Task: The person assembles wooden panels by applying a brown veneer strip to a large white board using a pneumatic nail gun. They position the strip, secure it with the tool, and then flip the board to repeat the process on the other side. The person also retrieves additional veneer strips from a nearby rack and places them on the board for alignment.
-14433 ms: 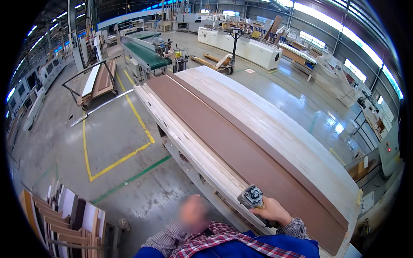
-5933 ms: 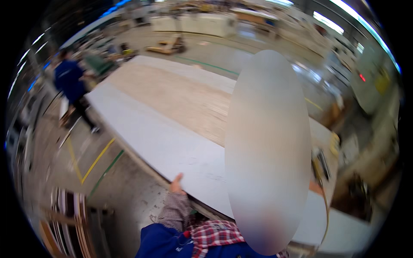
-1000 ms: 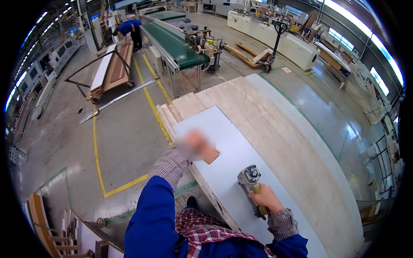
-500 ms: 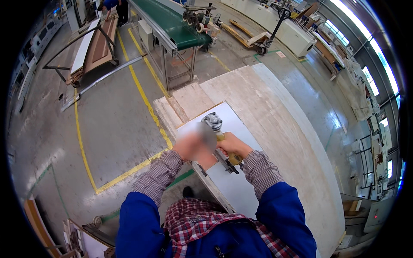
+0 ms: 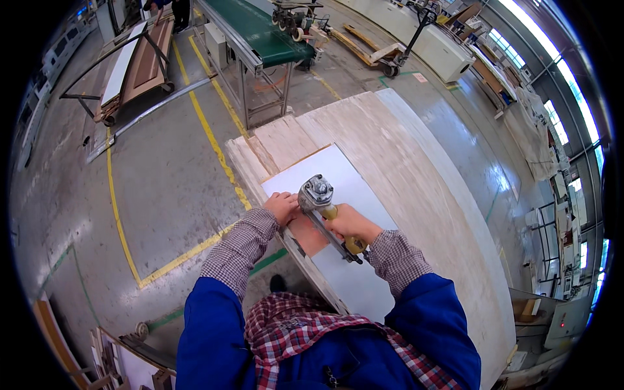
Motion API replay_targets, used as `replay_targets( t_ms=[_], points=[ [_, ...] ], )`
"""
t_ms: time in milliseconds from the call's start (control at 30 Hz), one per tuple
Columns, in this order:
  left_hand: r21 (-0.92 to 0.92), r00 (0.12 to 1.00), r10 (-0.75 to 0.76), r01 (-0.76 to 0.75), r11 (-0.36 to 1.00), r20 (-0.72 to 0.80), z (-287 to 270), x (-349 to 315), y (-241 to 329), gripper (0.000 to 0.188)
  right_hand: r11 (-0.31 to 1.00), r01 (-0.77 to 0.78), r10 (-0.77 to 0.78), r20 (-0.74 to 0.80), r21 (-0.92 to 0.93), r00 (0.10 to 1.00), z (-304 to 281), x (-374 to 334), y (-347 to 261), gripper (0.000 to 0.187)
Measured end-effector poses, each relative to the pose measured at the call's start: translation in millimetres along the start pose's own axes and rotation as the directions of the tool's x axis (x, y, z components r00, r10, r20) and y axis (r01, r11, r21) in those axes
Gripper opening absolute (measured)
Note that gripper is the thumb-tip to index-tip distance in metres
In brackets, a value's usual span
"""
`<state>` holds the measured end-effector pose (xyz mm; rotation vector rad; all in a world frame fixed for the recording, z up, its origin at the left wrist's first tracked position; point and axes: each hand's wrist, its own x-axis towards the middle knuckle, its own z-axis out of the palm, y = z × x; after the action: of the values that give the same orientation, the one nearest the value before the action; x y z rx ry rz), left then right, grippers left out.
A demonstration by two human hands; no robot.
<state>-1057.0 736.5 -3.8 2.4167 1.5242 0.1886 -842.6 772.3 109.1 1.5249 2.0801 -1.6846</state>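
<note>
My right hand [image 5: 352, 223] is wrapped round the yellowish handle of a nail gun [image 5: 317, 189]. Its silver-grey head sits over the left edge of a white panel [image 5: 351, 185], and its long magazine slants back toward me. Just left of the gun's head, my left hand [image 5: 282, 207] lies at the panel's edge with its fingers bent. Whatever these fingers grip is hidden. A reddish-brown flat patch [image 5: 307, 237] shows between my two hands, beside the magazine. The white panel rests on a large pale wooden board [image 5: 416, 188].
A green-belted conveyor [image 5: 260, 42] stands ahead. To the left, a cart [image 5: 146, 71] carries long boards, with a person partly visible behind it. A pallet truck [image 5: 393, 62] stands far right of the conveyor. Yellow lines [image 5: 211, 140] mark the floor, and pieces of wood lie at lower left.
The nail gun's head has moved nearer to me and left, closer to the panel's edge and my left hand. My right hand keeps its grip. The whole view has shifted slightly.
</note>
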Motion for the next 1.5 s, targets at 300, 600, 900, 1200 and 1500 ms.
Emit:
replay_targets(
  t_ms=[300, 600, 900, 1200, 1500],
  points=[
    [-0.047, 0.998, 0.058, -0.057, 0.997, 0.015, 40, -7, 77, 0.043, 1.0, -0.012, 0.012, 0.007, -0.012, 1.0, 2, -80, 56, 0.012],
    [-0.049, 0.956, 0.218, -0.232, 0.972, -0.194, 70, -26, 175, 0.035, 0.998, -0.04, 0.038, -0.032, -0.045, 0.999, 6, -171, 116, 0.015],
    [-0.052, 0.94, 0.288, -0.302, 0.952, -0.185, 99, -45, 282, 0.035, 0.999, -0.049, 0.049, -0.032, 0.003, 0.998, 11, -265, 187, 0.019],
    [-0.049, 0.945, 0.294, -0.303, 0.952, -0.143, 136, -62, 390, 0.034, 0.997, -0.071, 0.072, -0.012, 0.032, 0.997, 12, -360, 257, 0.015],
    [-0.047, 0.941, 0.316, -0.324, 0.945, -0.123, 165, -77, 477, 0.041, 0.997, -0.067, 0.068, -0.032, 0.036, 0.997, 17, -432, 325, 0.022]
  ],
)
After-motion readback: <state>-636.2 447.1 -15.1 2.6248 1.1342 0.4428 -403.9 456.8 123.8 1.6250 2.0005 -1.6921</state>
